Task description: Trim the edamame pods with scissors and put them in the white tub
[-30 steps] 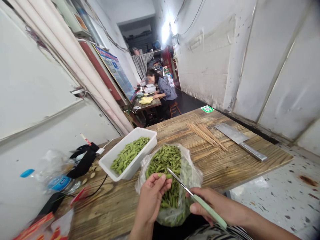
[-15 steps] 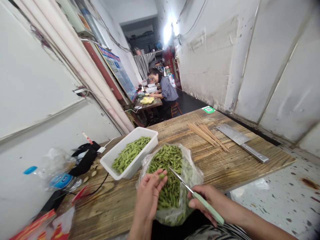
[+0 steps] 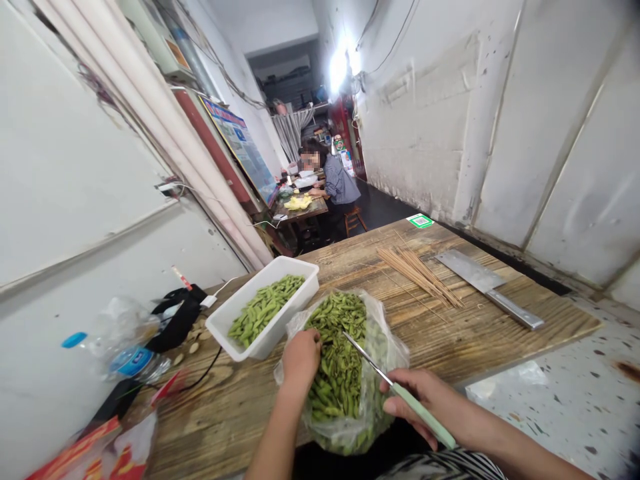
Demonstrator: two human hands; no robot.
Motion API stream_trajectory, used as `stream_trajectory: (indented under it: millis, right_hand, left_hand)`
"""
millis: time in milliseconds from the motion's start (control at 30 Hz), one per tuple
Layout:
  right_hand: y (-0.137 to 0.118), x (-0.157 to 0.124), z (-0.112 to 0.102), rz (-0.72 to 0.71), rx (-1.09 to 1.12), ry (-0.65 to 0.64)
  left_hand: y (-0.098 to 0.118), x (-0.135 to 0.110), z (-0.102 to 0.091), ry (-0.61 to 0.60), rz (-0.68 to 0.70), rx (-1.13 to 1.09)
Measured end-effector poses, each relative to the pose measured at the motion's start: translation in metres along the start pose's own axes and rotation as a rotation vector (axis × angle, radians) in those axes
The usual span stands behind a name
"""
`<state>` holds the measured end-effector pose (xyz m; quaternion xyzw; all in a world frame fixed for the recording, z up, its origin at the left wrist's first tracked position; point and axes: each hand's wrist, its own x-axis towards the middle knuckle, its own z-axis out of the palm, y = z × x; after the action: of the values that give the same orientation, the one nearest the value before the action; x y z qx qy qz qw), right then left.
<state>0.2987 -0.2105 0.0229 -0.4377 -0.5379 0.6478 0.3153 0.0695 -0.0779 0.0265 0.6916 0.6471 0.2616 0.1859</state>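
Observation:
A clear plastic bag (image 3: 385,347) full of green edamame pods (image 3: 337,363) sits at the near edge of the wooden table (image 3: 450,333). My left hand (image 3: 301,357) reaches into the bag's left side, fingers curled down among the pods and hidden. My right hand (image 3: 433,400) grips the pale green handles of scissors (image 3: 395,387), blades closed and pointing up-left over the bag. A white rectangular tray (image 3: 227,323) holding pods stands just left of the bag.
Bamboo skewers (image 3: 417,270) and a steel cleaver (image 3: 487,287) lie on the table's far right. A water bottle (image 3: 120,350), black cable and red packets crowd the left end. Another person sits at a far table (image 3: 300,210) down the corridor.
My left hand, which held a pod up near the scissor tip, has dropped forward into the bag. The right hand with the scissors has barely moved.

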Motion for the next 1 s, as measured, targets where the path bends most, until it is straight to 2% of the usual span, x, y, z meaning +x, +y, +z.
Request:
stream_trajectory:
  millis: [133, 233, 367, 467, 567, 767, 1000]
  right_hand:
    - [-0.003, -0.002, -0.002, 0.007, -0.051, 0.003]
    - [-0.007, -0.004, -0.005, -0.056, -0.131, 0.012]
    - [-0.010, -0.004, -0.006, -0.090, -0.163, -0.013]
    - [-0.012, -0.002, -0.005, -0.089, -0.177, -0.010]
    - [-0.013, -0.001, -0.004, -0.091, -0.197, -0.016]
    - [-0.017, -0.001, -0.001, -0.051, -0.185, -0.022]
    - [-0.020, 0.003, 0.005, -0.017, -0.175, 0.005]
  left_hand:
    - [0.006, 0.001, -0.004, -0.013, 0.036, -0.042]
    - [0.018, -0.011, -0.011, -0.059, 0.060, -0.143]
    - [0.038, -0.036, -0.018, -0.204, -0.079, -0.509]
    - [0.048, -0.049, -0.019, -0.210, -0.176, -0.656]
    - [0.053, -0.056, -0.019, -0.189, -0.189, -0.683]
    - [0.057, -0.062, -0.020, -0.237, -0.172, -0.678]
    - [0.045, -0.063, -0.017, -0.308, -0.234, -0.741]
